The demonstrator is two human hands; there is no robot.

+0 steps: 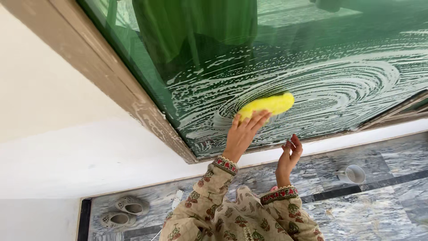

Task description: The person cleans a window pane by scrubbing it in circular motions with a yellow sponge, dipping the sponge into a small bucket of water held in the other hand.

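Taking the green window pane as my landmark and going left to right: below its lower left corner, down on the marble floor, I see a pair of grey clogs by the white wall. The brown frame runs along the pane's left edge. My left hand reaches up to the pane's lower part, fingers spread flat and pressing the yellow sponge against the glass, not curled around it. The sponge sits on the soapy lower middle of the pane, among white foam swirls that ring out to its right. My right hand is just below the pane's bottom edge, near the sponge but apart from it, fingers loosely bent and holding nothing. Further right, below the pane on the floor, a grey mug lies on its side
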